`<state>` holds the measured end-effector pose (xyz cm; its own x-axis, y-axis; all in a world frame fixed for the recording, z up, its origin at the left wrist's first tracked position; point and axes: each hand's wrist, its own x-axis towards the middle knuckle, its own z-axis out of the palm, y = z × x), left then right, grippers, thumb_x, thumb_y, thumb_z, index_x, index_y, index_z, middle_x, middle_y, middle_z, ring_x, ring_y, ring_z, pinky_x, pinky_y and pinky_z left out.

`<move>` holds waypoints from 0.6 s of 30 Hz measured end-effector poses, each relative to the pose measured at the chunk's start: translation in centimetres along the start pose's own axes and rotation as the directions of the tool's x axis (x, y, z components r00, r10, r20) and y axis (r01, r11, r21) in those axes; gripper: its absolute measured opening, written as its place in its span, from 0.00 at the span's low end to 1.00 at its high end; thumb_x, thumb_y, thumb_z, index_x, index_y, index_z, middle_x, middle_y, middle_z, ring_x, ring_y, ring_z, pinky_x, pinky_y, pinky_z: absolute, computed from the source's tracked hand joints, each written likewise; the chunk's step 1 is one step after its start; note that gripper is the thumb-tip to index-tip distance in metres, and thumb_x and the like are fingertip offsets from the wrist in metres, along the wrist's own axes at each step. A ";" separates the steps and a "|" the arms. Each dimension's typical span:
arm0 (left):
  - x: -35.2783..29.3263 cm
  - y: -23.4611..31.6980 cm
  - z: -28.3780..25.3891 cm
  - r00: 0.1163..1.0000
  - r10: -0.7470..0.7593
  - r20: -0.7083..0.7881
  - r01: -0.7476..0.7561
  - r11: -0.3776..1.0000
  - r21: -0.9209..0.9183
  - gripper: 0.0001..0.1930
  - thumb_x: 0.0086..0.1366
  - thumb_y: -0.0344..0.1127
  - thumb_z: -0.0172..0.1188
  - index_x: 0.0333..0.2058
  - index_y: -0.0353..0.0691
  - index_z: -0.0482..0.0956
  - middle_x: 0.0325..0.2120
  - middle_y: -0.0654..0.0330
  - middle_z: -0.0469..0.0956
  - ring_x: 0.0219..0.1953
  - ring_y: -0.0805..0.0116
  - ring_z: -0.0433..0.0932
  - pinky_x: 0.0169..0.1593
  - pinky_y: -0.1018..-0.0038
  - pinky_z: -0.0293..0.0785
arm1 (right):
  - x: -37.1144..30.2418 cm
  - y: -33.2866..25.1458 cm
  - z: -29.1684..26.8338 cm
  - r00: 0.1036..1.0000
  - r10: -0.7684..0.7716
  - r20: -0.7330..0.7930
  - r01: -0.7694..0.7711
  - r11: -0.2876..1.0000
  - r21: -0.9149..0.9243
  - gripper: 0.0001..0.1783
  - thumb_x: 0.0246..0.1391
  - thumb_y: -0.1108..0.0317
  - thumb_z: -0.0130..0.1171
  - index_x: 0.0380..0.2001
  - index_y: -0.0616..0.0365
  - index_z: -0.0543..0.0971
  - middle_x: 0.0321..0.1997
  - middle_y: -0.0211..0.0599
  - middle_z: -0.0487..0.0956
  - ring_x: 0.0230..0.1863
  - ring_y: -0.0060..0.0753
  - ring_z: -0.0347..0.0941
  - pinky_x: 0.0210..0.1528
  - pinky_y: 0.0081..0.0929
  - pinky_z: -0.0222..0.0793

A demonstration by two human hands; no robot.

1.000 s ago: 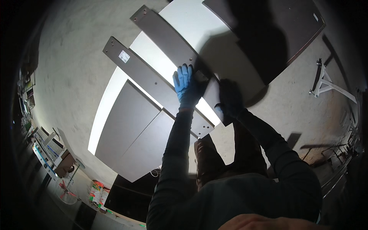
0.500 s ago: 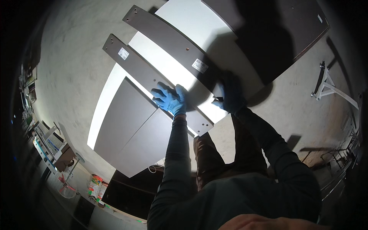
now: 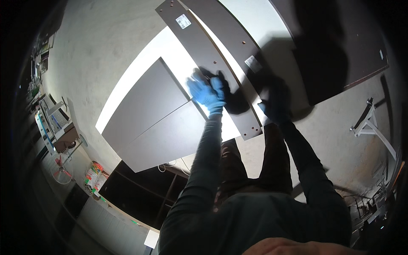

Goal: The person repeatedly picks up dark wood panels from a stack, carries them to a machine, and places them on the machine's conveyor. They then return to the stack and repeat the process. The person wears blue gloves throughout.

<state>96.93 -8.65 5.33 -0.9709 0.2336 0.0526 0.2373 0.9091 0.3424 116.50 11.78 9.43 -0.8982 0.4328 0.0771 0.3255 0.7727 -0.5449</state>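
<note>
Shifted rightward, the left strip (image 3: 212, 55) is brought nearer the right strip (image 3: 238, 36), its long axis slanted from upper centre to lower centre. Its left edge is met by the nearer left hand (image 3: 207, 91), fingers uncurled; the shadowed right hand's (image 3: 277, 104) grip cannot be told.

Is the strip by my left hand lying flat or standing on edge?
Lying flat: the strip shows its broad face upward, with the white label in view, and only a thin line of its side.
</note>
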 end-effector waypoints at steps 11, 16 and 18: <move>5.2 -11.9 -1.1 0.929 -0.356 -0.098 0.369 0.885 0.283 0.62 0.63 0.86 0.30 0.73 0.29 0.48 0.73 0.29 0.47 0.75 0.26 0.45 0.74 0.37 0.42 | 15.2 16.7 -2.4 0.908 -0.084 -0.411 -0.149 0.852 -0.503 0.44 0.62 0.38 0.59 0.73 0.53 0.65 0.77 0.53 0.62 0.77 0.60 0.57 0.74 0.59 0.55; 5.4 -10.9 -1.3 0.938 -0.312 -0.150 0.344 0.882 0.321 0.63 0.63 0.86 0.31 0.72 0.25 0.49 0.72 0.27 0.49 0.74 0.25 0.47 0.74 0.37 0.44 | 14.8 19.4 -0.4 0.940 -0.054 -0.336 -0.195 0.724 -0.661 0.45 0.60 0.33 0.58 0.72 0.50 0.68 0.75 0.52 0.65 0.74 0.62 0.60 0.73 0.54 0.59; 5.4 -10.7 -1.0 0.908 -0.398 -0.130 0.419 0.862 0.286 0.64 0.62 0.86 0.31 0.72 0.25 0.48 0.72 0.27 0.49 0.74 0.26 0.47 0.74 0.38 0.44 | 14.7 19.5 0.9 0.924 0.024 -0.381 -0.214 0.860 -0.464 0.44 0.60 0.33 0.57 0.71 0.50 0.70 0.75 0.53 0.66 0.74 0.63 0.60 0.73 0.55 0.58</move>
<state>89.09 -17.43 2.93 -0.9803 -0.1949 0.0330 -0.1932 0.9800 0.0485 109.37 32.83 -0.78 -0.7096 0.5956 0.3765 0.6091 0.7871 -0.0972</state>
